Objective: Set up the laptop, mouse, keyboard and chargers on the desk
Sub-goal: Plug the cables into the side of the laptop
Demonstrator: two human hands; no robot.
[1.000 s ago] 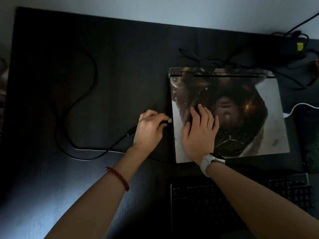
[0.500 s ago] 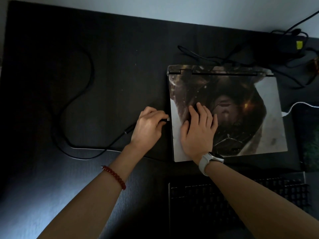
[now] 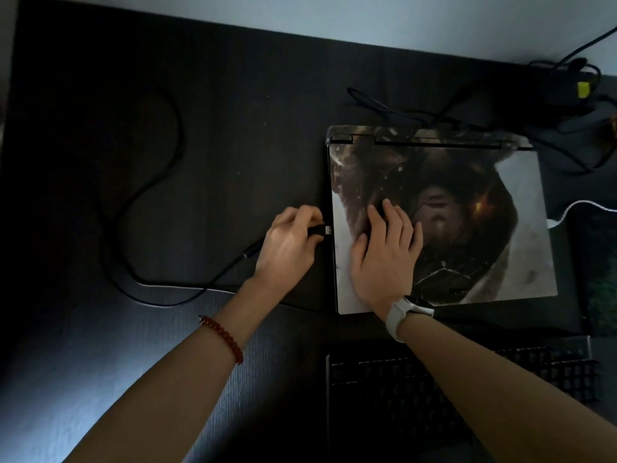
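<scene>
Pinching one plug [image 3: 320,230], left hand [image 3: 287,246] beside one laptop [image 3: 467,228].

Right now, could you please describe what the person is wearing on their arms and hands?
Both forearms are bare, with no sleeves in view. The left wrist carries a bracelet of round dark red beads. The right wrist carries a watch with a white strap and a dark face.

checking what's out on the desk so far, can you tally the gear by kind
laptop, lid closed: 1
keyboard: 1
power brick with yellow label: 1
black cable with USB plug, held by the left hand: 1
white cable at the laptop's right side: 1
other black cables behind the laptop: tangled, cannot count
mouse: none visible
total: 5
</scene>
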